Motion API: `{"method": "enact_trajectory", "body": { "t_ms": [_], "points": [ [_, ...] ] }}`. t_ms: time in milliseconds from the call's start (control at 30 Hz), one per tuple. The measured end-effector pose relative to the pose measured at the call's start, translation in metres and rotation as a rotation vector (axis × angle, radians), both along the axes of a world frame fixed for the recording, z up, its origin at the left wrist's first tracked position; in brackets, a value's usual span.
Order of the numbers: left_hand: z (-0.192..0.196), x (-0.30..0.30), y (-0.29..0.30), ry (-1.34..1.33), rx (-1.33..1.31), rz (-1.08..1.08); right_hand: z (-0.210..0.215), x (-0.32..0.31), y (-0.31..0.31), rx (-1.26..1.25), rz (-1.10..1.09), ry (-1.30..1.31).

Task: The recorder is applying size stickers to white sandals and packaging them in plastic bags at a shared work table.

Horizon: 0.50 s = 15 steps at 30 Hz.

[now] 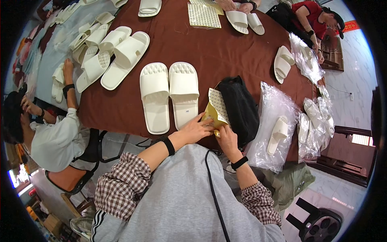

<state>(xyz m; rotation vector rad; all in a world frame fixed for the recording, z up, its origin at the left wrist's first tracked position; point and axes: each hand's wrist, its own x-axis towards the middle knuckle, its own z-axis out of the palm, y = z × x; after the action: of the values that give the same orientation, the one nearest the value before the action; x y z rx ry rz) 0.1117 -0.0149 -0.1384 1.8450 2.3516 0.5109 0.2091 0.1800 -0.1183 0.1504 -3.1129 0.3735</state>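
A pair of white slippers lies side by side on the brown tablecloth: the left slipper [156, 115] and the right slipper [185, 115], which bears a small label on its insole. Just right of them is a yellow-backed sticker sheet [218, 105] with rows of small printed marks, partly curled. My left hand [197, 130] grips the sheet's lower left side. At its bottom corner, my right hand [227, 140] pinches the sheet, with the fingertips partly hidden. A black fabric pouch [240, 109] lies against the sheet's right side.
More white slippers [127, 56] cluster at left. Clear plastic bags [264, 133] with slippers lie at right. Across the brown tablecloth [177, 44], another person's hands [238, 6] are near slippers and sticker sheets. Co-workers sit at left [56, 141] and far right [310, 20].
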Motion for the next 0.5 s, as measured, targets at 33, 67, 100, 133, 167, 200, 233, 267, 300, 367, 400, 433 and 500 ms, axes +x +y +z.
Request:
{"method": "enact_trajectory", "body": {
  "t_ms": [33, 67, 100, 133, 167, 200, 233, 267, 300, 367, 400, 433, 500],
  "points": [
    [0.000, 0.000, 0.000, 0.007, -0.008, -0.007, 0.000, 0.000, 0.002, -0.007, 0.018, 0.013],
    [0.000, 0.001, 0.000, 0.011, 0.003, -0.006, 0.001, 0.001, 0.003, -0.009, 0.023, 0.009],
    [0.000, 0.001, 0.000, 0.014, -0.023, -0.013, 0.002, 0.002, 0.004, -0.029, 0.071, -0.011],
    [0.000, 0.001, 0.000, 0.026, -0.025, -0.011, 0.003, 0.002, 0.004, -0.049, 0.118, -0.031],
    [-0.001, 0.001, 0.000, 0.021, -0.050, -0.020, 0.005, 0.004, 0.004, -0.049, 0.117, -0.029],
    [-0.001, 0.001, 0.000, 0.009, -0.017, -0.005, 0.008, 0.005, 0.003, -0.126, 0.035, -0.059],
    [-0.001, 0.001, 0.000, -0.014, -0.001, 0.006, 0.010, 0.006, 0.002, -0.189, -0.067, -0.119],
    [-0.001, 0.000, -0.001, -0.004, 0.015, 0.010, 0.012, 0.003, 0.001, -0.204, -0.045, -0.092],
    [-0.001, -0.001, -0.001, 0.018, 0.027, -0.024, 0.013, -0.001, -0.001, -0.318, -0.148, -0.020],
    [0.000, -0.002, -0.002, 0.045, 0.042, -0.062, 0.014, -0.012, -0.004, -0.430, -0.253, 0.058],
    [0.001, -0.003, -0.003, 0.052, 0.099, -0.045, 0.014, -0.019, -0.006, -0.489, -0.269, 0.104],
    [0.002, -0.003, -0.004, 0.064, 0.162, -0.023, 0.014, -0.027, -0.007, -0.549, -0.286, 0.149],
    [0.005, -0.002, -0.004, -0.006, 0.228, 0.087, 0.015, -0.040, -0.009, -0.524, -0.297, 0.096]
  ]
}}
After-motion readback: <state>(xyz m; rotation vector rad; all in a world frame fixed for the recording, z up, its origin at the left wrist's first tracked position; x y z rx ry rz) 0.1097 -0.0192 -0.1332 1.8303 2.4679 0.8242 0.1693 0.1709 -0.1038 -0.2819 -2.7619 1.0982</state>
